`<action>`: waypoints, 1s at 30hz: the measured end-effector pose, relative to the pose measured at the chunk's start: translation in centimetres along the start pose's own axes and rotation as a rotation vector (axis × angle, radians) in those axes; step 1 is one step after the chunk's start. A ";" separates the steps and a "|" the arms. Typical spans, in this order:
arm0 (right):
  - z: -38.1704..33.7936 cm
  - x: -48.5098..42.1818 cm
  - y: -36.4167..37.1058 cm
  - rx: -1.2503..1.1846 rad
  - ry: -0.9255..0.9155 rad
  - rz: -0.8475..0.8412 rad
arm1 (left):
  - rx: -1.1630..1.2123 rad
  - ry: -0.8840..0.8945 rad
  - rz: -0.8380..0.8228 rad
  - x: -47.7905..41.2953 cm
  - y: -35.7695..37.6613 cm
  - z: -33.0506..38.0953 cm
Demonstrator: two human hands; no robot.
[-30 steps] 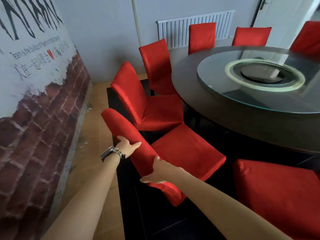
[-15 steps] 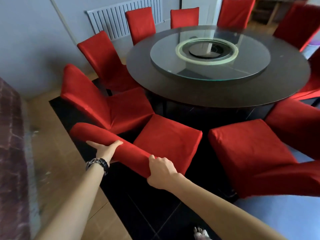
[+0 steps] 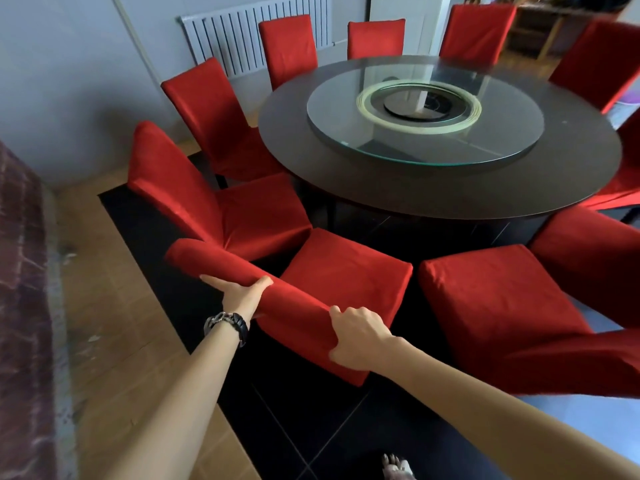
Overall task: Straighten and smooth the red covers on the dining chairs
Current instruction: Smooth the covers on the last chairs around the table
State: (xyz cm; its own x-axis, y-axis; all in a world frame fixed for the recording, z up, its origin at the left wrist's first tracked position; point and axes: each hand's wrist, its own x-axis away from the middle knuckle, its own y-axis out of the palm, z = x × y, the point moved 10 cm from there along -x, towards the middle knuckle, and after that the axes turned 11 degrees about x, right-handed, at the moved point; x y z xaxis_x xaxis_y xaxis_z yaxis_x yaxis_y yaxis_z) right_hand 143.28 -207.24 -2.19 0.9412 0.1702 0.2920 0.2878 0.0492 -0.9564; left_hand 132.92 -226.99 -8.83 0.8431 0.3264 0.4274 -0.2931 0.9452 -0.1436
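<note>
In the head view, our left hand (image 3: 239, 296), with a dark chain bracelet (image 3: 227, 323) at the wrist, clasps the red fabric cover (image 3: 294, 308) at the top of the nearest chair's backrest. The thumb lies over the top edge and the fingers lie along the rear face. Our right hand (image 3: 360, 337) grips the same cover at the backrest's near corner, fingers curled over the edge and thumb beneath. That chair's seat faces the round dark wooden table (image 3: 450, 192), which carries a round glass turntable (image 3: 346, 133). More red-covered chairs (image 3: 194, 188) ring the table. A white ribbed radiator (image 3: 239, 39) hangs on the far wall.
</note>
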 end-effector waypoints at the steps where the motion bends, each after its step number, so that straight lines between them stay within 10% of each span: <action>1: 0.4 -0.1 -0.2 0.003 -0.001 0.000 | -0.005 0.004 -0.002 0.0 0.4 0.3; 30: 4.4 2.1 1.3 -0.036 0.079 0.099 | 0.045 -0.075 -0.122 1.7 3.0 -1.5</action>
State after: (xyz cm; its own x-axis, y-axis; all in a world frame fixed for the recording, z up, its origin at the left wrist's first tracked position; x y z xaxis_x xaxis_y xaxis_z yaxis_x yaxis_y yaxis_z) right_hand 144.90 -202.52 -2.83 0.9759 0.0944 0.1966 0.1974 0.0004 -0.9803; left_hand 134.15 -223.55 -9.84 0.8382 0.2058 0.5051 -0.2116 0.9762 -0.0467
